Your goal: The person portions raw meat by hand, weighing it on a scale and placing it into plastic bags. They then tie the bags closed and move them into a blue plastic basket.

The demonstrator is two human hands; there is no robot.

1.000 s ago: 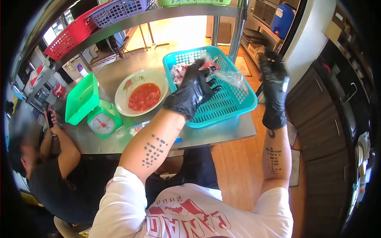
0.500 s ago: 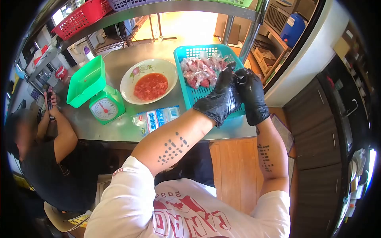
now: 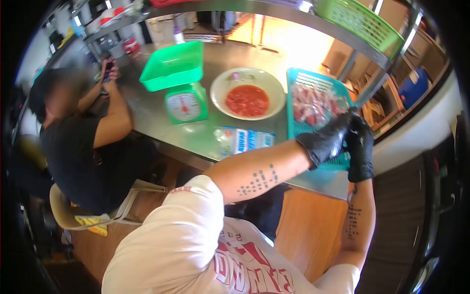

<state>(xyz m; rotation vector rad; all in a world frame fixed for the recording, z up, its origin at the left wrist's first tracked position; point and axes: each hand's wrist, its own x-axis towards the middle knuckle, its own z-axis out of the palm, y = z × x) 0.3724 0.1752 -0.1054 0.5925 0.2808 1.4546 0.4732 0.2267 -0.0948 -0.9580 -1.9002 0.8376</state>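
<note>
My left hand (image 3: 327, 141) and my right hand (image 3: 361, 149), both in black gloves, meet over the right side of a teal basket (image 3: 296, 128). Their fingers are pressed together at the tips. Whatever they pinch is too blurred and covered to make out. Inside the basket lie several small clear plastic bags of red meat (image 3: 313, 105). Left of it, a white bowl (image 3: 219, 100) with a flower pattern holds red minced meat (image 3: 247, 101) in liquid. A blue and white packet of plastic bags (image 3: 246, 141) lies flat in front of the bowl.
A green kitchen scale (image 3: 187, 104) with a green tray (image 3: 172, 66) stands left of the bowl on the steel table (image 3: 156, 120). At the left sits a person (image 3: 83, 132) holding a phone (image 3: 107, 71). A shelf above carries a lime-green basket (image 3: 360, 24).
My view has swung left, so the table and its things appear further right. My hands stay together, fingers still pinched, near the basket's right side.
</note>
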